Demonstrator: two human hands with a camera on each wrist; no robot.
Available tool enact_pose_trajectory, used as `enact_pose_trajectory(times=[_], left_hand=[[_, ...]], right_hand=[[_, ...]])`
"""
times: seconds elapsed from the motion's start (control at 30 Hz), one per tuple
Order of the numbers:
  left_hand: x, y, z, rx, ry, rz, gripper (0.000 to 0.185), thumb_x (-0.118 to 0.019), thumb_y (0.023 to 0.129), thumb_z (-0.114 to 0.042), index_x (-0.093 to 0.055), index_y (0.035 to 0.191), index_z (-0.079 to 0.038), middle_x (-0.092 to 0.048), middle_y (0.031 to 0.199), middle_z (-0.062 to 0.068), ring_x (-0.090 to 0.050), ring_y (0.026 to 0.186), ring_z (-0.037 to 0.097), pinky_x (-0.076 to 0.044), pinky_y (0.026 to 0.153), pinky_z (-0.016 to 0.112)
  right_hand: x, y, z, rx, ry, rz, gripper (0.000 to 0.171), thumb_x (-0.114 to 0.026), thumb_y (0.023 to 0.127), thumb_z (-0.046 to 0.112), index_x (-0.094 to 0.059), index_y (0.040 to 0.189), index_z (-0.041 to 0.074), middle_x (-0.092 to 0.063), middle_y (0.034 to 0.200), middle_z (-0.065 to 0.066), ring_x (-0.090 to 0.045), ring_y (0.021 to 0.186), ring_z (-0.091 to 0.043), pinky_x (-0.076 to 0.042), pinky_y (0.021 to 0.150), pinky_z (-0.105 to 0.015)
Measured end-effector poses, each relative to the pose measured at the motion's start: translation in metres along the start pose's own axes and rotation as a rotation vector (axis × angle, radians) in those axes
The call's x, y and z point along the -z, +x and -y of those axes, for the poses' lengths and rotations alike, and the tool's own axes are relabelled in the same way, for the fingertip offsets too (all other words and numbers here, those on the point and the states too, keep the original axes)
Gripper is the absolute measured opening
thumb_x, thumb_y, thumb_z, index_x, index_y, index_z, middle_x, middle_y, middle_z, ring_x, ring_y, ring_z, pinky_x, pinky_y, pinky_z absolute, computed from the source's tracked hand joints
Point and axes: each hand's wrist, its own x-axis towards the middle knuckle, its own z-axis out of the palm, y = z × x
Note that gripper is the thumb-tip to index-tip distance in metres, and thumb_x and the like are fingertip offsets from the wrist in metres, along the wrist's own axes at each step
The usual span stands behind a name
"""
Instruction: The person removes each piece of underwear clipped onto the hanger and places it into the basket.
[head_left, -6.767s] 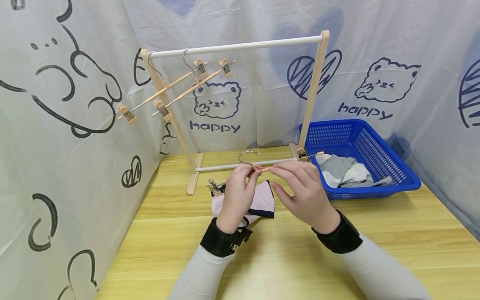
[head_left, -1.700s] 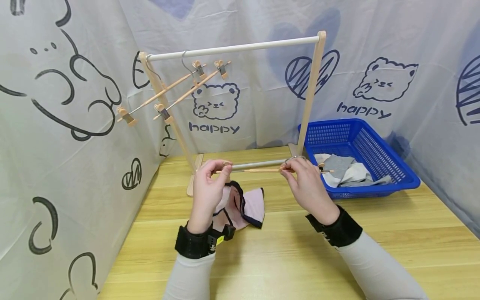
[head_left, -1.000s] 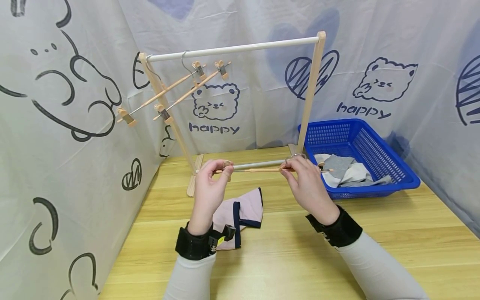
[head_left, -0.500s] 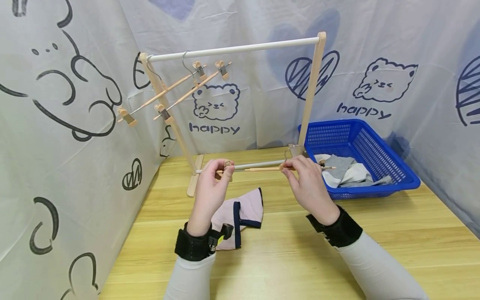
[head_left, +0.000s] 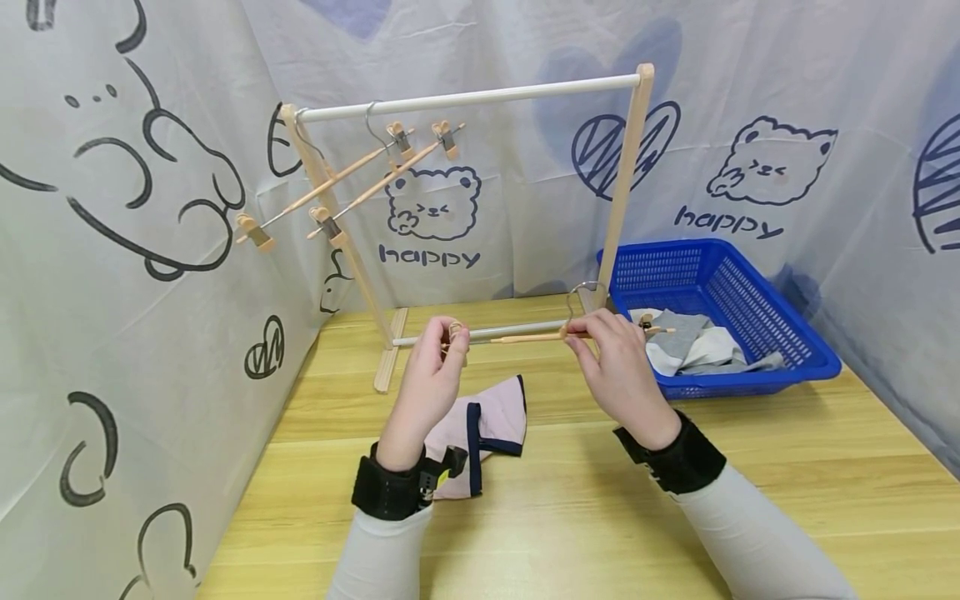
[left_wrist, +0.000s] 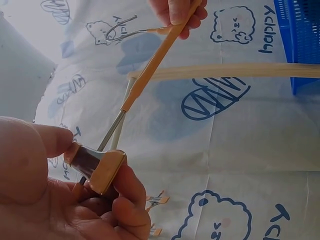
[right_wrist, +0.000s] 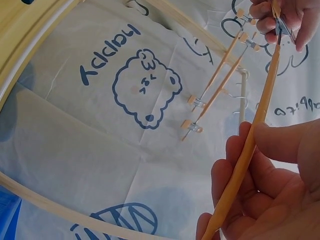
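A wooden clip hanger (head_left: 525, 337) is held level above the table, its wire hook (head_left: 582, 292) pointing up. My left hand (head_left: 452, 336) pinches the clip (left_wrist: 97, 167) at the hanger's left end between thumb and fingers. My right hand (head_left: 581, 335) grips the bar (right_wrist: 245, 165) by the hook; the right clip (head_left: 647, 322) sticks out beyond it. A pink garment with navy trim (head_left: 487, 425) lies loose on the table under my left wrist, free of the hanger.
A wooden rack with a white rod (head_left: 472, 92) stands behind, with two more clip hangers (head_left: 360, 171) hooked at its left end. A blue basket (head_left: 757, 275) with grey and white clothes (head_left: 693, 342) sits at the right. Printed curtains close in the left, back and right.
The pink garment, which hung from the left clip, has dropped onto the table. Since then the hanger has turned so that its hook stands up, and both hands have risen slightly.
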Motion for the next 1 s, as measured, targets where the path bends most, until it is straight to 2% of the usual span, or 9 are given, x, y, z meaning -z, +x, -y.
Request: enact_pose_trajectory(times=[0.37, 0.57, 0.7, 0.83, 0.93, 1.0], left_hand=[[-0.004, 0.003, 0.002, -0.035, -0.055, -0.019, 0.013, -0.051, 0.109, -0.015, -0.049, 0.106, -0.002, -0.046, 0.088, 0.007, -0.046, 0.074, 0.019, -0.039, 0.064, 0.024], [-0.007, 0.003, 0.002, 0.017, -0.116, -0.051, 0.014, -0.048, 0.110, -0.014, -0.050, 0.109, 0.000, -0.046, 0.085, 0.005, -0.044, 0.071, 0.018, -0.037, 0.063, 0.025], [-0.008, 0.003, 0.001, 0.056, -0.148, -0.082, 0.015, -0.047, 0.110, -0.015, -0.049, 0.111, 0.000, -0.045, 0.088, 0.004, -0.043, 0.072, 0.018, -0.036, 0.064, 0.025], [-0.008, 0.004, 0.000, 0.076, -0.177, -0.127, 0.016, -0.046, 0.111, -0.014, -0.049, 0.112, 0.001, -0.045, 0.091, 0.004, -0.044, 0.074, 0.018, -0.036, 0.066, 0.025], [-0.008, 0.004, 0.000, 0.097, -0.206, -0.169, 0.015, -0.046, 0.110, -0.014, -0.048, 0.111, 0.001, -0.045, 0.092, 0.003, -0.044, 0.076, 0.017, -0.037, 0.067, 0.024], [-0.008, 0.005, 0.000, 0.104, -0.230, -0.197, 0.014, -0.046, 0.110, -0.014, -0.048, 0.110, 0.000, -0.044, 0.092, 0.002, -0.044, 0.076, 0.016, -0.037, 0.068, 0.024]], right_hand=[[-0.001, 0.001, -0.002, 0.028, 0.005, -0.022, 0.012, -0.067, 0.099, 0.005, -0.071, 0.110, 0.001, -0.067, 0.109, -0.015, -0.058, 0.104, -0.034, -0.038, 0.097, -0.052], [-0.006, 0.001, -0.004, 0.086, -0.003, -0.069, 0.015, -0.070, 0.097, 0.005, -0.071, 0.111, 0.001, -0.068, 0.108, -0.015, -0.060, 0.103, -0.034, -0.040, 0.098, -0.052], [-0.011, 0.000, -0.004, 0.133, -0.012, -0.114, 0.023, -0.072, 0.096, 0.006, -0.069, 0.119, 0.000, -0.066, 0.115, -0.017, -0.058, 0.110, -0.035, -0.038, 0.102, -0.053], [-0.014, -0.003, -0.002, 0.226, -0.001, -0.182, 0.031, -0.071, 0.097, 0.010, -0.064, 0.125, -0.001, -0.059, 0.123, -0.022, -0.052, 0.118, -0.040, -0.034, 0.106, -0.054], [-0.017, -0.005, 0.000, 0.359, 0.007, -0.207, 0.029, -0.064, 0.103, 0.020, -0.065, 0.122, -0.002, -0.058, 0.120, -0.022, -0.052, 0.116, -0.041, -0.035, 0.102, -0.053], [-0.021, -0.006, 0.002, 0.447, 0.001, -0.190, 0.033, -0.057, 0.107, 0.029, -0.067, 0.117, -0.001, -0.061, 0.116, -0.021, -0.055, 0.112, -0.039, -0.038, 0.099, -0.052]])
